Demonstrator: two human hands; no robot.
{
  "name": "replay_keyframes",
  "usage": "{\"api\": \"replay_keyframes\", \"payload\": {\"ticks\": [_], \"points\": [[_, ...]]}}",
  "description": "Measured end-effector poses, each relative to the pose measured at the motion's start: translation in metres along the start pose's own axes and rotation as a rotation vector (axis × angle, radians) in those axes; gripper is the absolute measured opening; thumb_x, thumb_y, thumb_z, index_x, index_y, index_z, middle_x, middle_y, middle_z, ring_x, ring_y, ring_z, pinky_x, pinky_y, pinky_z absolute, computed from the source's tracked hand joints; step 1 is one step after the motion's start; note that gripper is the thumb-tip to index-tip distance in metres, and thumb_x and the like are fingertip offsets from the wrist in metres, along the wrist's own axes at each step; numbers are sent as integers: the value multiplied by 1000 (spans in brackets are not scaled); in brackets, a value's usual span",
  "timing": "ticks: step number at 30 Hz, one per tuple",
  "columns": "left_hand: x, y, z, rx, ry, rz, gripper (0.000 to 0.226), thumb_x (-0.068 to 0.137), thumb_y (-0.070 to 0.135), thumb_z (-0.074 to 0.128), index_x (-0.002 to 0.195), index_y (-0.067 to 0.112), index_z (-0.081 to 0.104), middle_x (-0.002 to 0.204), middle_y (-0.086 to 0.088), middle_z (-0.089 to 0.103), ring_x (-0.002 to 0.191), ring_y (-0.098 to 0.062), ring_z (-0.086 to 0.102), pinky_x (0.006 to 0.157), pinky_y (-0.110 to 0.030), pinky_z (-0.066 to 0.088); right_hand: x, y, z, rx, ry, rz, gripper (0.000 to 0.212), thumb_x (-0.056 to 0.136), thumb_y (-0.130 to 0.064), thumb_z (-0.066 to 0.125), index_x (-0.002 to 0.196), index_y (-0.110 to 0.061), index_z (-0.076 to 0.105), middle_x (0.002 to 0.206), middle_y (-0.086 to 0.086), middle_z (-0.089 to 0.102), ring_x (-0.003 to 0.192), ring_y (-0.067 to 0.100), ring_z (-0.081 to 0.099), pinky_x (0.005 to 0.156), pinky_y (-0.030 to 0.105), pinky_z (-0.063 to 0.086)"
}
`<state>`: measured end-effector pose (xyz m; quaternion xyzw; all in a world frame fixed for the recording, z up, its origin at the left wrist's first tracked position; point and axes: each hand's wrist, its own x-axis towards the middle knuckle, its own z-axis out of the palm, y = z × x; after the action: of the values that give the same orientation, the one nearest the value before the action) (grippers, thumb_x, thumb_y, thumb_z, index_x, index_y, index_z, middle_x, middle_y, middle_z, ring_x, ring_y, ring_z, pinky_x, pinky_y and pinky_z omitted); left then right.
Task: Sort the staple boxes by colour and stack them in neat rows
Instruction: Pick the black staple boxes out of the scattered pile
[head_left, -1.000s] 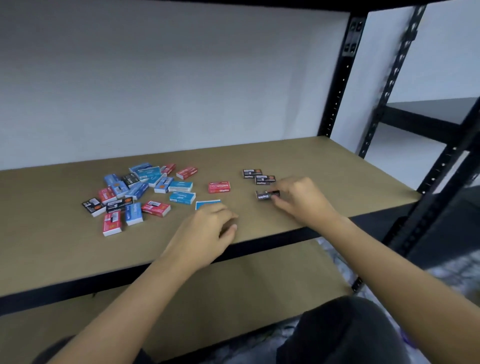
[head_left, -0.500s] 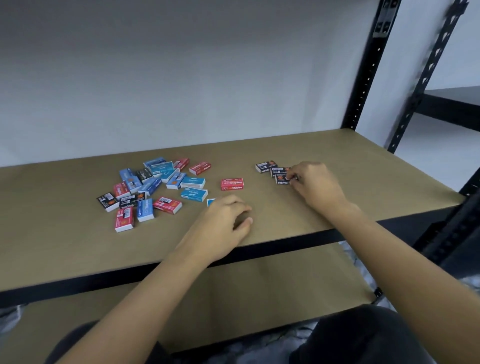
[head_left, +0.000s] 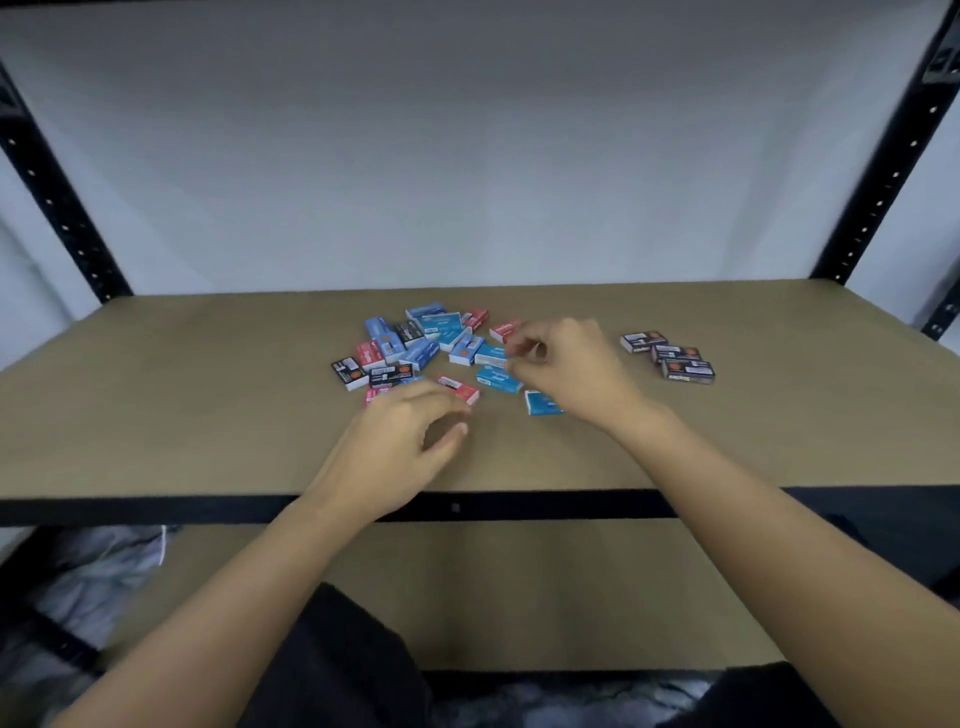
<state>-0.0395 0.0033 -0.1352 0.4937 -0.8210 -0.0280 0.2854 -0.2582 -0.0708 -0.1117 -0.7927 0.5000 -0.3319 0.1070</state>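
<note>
A loose pile of blue, red and black staple boxes (head_left: 415, 348) lies mid-shelf. Three black boxes (head_left: 675, 354) sit in a staggered row to the right, apart from the pile. My right hand (head_left: 571, 366) hovers over the pile's right side with curled fingers, its fingertips beside a blue box (head_left: 491, 356) and a red box (head_left: 503, 330); I see nothing held in it. Another blue box (head_left: 540, 403) pokes out under its wrist. My left hand (head_left: 400, 441) hangs loosely curled in front of the pile, holding nothing, near a red box (head_left: 460, 389).
The brown shelf board (head_left: 208, 405) has a black front rail (head_left: 156, 509). Black perforated uprights (head_left: 878, 171) stand at both back corners, with a pale wall behind. A lower shelf board (head_left: 519, 587) shows below.
My right hand left the third black box in the row and swung left to the pile. My left hand slid left toward the pile's front. The view shifted left.
</note>
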Motion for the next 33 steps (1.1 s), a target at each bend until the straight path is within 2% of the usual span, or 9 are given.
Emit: {"api": "replay_keyframes", "payload": {"ticks": [2, 6, 8, 18, 21, 23, 26, 30, 33], "points": [[-10, -21, -15, 33, 17, -49, 21, 89, 33, 57, 105, 26, 69, 106, 17, 64, 97, -4, 61, 83, -32, 52, 14, -24, 17, 2, -88, -77, 13, 83, -24, 70, 95, -18, 75, 96, -6, 73, 71, -5, 54, 66, 7, 36], [-22, -56, -30, 85, 72, -178, 19, 85, 23, 65, 103, 24, 71, 100, 11, 67, 91, -12, 63, 79, -34, 53, 43, -59, 48, -99, -199, -170, 20, 84, -23, 69, 102, -18, 75, 98, -3, 74, 87, 12, 63, 80, 29, 50], [-26, -68, -30, 89, 60, -230, 25, 84, 23, 65, 109, 24, 69, 101, 7, 67, 93, -16, 62, 79, -35, 52, 57, -65, 63, -159, -260, -167, 23, 85, -27, 69, 106, -19, 73, 101, -1, 72, 91, 15, 63, 82, 34, 52], [-30, -83, -16, -17, 124, -296, 39, 81, 39, 52, 118, 32, 62, 100, 10, 64, 91, -14, 62, 78, -36, 54, 90, -71, 85, -176, -459, -123, 23, 85, -30, 73, 100, -13, 77, 98, 1, 75, 93, 18, 67, 81, 32, 49], [-30, -83, -16, -14, 125, -299, 42, 80, 42, 49, 118, 31, 62, 98, 9, 64, 89, -15, 62, 77, -37, 54, 91, -72, 83, -200, -519, -126, 31, 83, -30, 76, 110, -14, 75, 106, 1, 73, 97, 16, 64, 81, 30, 48], [-30, -82, -16, -8, 127, -299, 42, 81, 42, 49, 118, 29, 63, 99, 9, 64, 90, -15, 62, 77, -37, 54, 92, -73, 85, -196, -517, -120, 32, 83, -27, 77, 111, -13, 74, 107, 1, 72, 99, 16, 62, 78, 27, 44], [-31, -81, -16, -12, 124, -310, 40, 82, 40, 51, 119, 30, 62, 101, 10, 63, 90, -13, 62, 77, -36, 54, 92, -73, 87, -145, -470, -117, 28, 80, -26, 79, 105, -12, 75, 106, 2, 72, 100, 18, 63, 86, 33, 48], [-30, -81, -18, -13, 128, -314, 35, 83, 35, 57, 117, 29, 64, 98, 10, 62, 86, -11, 61, 74, -35, 54, 86, -70, 82, -75, -345, -107, 31, 80, -30, 77, 107, -16, 72, 108, -3, 68, 100, 14, 60, 72, 25, 41], [-28, -72, -20, 4, 166, -291, 30, 84, 29, 61, 113, 25, 66, 94, 9, 61, 81, -12, 59, 70, -36, 53, 75, -64, 66, -37, -266, -105, 28, 78, -33, 78, 102, -20, 72, 99, -6, 71, 89, 12, 62, 73, 29, 45]]}}
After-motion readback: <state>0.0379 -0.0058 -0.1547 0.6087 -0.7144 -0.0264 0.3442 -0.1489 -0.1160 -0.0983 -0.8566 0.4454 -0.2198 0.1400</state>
